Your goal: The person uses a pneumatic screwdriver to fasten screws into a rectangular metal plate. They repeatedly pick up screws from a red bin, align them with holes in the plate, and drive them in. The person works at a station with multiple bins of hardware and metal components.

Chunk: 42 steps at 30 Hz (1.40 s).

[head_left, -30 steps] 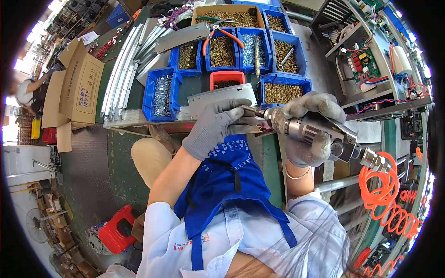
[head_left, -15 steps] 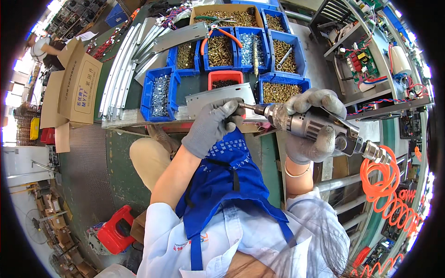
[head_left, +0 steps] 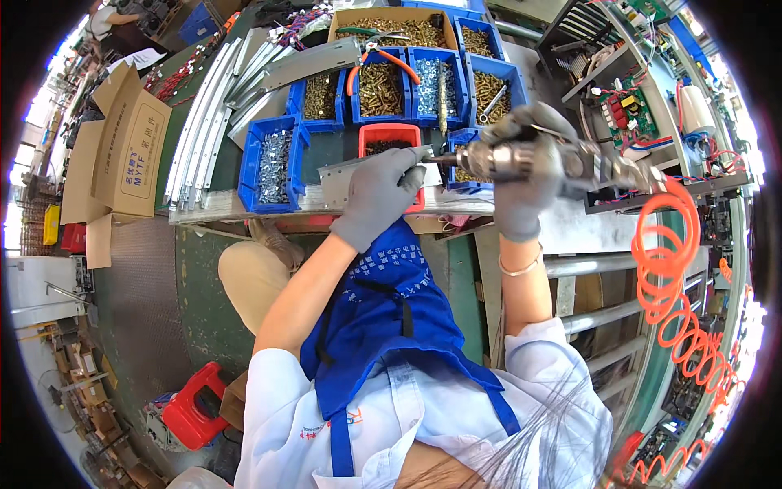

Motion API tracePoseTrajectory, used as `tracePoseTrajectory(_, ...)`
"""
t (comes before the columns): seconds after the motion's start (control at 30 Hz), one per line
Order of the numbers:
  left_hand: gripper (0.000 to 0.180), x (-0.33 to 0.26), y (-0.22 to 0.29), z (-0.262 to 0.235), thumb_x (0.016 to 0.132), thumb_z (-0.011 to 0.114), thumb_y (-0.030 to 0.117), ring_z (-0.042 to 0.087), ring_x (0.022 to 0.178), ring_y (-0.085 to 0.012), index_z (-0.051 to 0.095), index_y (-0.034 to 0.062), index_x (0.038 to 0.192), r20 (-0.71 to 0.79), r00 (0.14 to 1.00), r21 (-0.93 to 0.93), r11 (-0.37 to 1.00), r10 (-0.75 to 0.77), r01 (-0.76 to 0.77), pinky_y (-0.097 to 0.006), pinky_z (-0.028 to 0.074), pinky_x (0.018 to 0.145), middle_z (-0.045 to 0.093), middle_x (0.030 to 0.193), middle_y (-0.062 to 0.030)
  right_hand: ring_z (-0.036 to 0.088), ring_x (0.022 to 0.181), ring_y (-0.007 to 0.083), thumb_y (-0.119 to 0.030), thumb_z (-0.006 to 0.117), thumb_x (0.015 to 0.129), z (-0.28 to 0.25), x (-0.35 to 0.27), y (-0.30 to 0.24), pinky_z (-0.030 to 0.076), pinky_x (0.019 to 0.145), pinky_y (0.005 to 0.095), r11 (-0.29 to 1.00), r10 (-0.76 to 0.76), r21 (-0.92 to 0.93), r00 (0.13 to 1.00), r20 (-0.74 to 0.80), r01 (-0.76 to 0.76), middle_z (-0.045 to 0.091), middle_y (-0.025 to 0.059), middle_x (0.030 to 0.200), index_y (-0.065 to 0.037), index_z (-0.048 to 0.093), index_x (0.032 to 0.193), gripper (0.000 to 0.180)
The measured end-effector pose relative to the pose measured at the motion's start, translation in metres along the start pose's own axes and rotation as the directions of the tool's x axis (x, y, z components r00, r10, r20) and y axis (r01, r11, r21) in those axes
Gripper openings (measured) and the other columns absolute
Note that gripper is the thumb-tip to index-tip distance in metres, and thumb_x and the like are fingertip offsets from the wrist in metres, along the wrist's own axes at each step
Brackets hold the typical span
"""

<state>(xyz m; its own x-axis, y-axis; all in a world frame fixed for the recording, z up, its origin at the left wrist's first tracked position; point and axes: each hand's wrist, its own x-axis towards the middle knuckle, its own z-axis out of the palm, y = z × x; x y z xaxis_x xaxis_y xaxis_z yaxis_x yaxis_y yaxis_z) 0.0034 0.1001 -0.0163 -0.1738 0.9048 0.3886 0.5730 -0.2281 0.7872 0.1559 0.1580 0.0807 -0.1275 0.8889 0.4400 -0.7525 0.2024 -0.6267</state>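
My left hand (head_left: 377, 198), in a grey glove, grips a flat silver metal plate (head_left: 336, 184) over the front of the bench, its fingers at the plate's right end. In my gloved right hand (head_left: 521, 200) is an air screwdriver (head_left: 495, 160), lying almost level and somewhat blurred. The driver's tip points left and meets the plate's right end beside my left fingertips; whether a screw sits there I cannot make out. A coiled orange air hose (head_left: 661, 236) runs from the driver's rear. Just behind the plate stands a red bin (head_left: 391, 132) of dark small parts.
Blue bins (head_left: 251, 171) with screws and other small hardware stand around the red one. Orange-handled pliers (head_left: 352, 80) lie across the bins. Long metal strips (head_left: 199, 122) and a cardboard box (head_left: 147, 155) are at left. A rack with a circuit board (head_left: 623, 114) stands at right.
My right hand has raised the driver and brought it left and farther from me, its tip now at the plate. The left hand and plate have shifted slightly.
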Motion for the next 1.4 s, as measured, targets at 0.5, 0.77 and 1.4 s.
tracePoseTrajectory(0.5,0.026,0.007,-0.013,0.011,0.076,0.065,0.015,0.061,0.073,-0.0265,0.069,0.0157,0.102,0.064,0.998,0.417,0.909,-0.008,-0.019,-0.037,0.05,0.064,0.058,0.081,-0.0063,0.056,0.061,0.0062,-0.001,0.062,0.083,0.0,0.047,0.038,0.048,0.055,0.0216,0.848,0.1,-0.528,0.99,0.094,-0.036,0.06,0.0007,0.072,0.003,0.065,0.093,0.011)
tracePoseTrajectory(0.77,0.027,0.01,-0.003,0.01,0.075,0.065,0.014,0.061,0.074,-0.0265,0.068,0.014,0.102,0.067,0.996,0.41,0.911,-0.067,0.034,-0.037,0.049,0.065,0.059,0.083,-0.0065,0.052,0.06,0.0028,-0.01,0.068,0.078,0.009,0.055,0.059,0.043,0.055,0.0201,0.76,0.169,-0.649,0.956,0.239,0.028,0.058,-0.0028,0.067,0.001,0.066,0.089,0.015)
tracePoseTrajectory(1.4,0.029,-0.024,-0.083,-0.161,0.073,0.061,0.013,0.053,0.111,-0.0248,0.068,0.0191,0.1,0.103,0.995,0.962,0.255,-0.007,-0.098,-0.053,0.021,0.109,0.067,0.1,-0.0025,0.056,0.067,0.02,-0.035,0.058,0.084,0.002,-0.063,-0.035,0.051,0.05,0.0302,0.877,-0.316,-0.29,0.914,0.255,0.384,0.05,0.0128,0.091,-0.004,0.052,0.123,0.05)
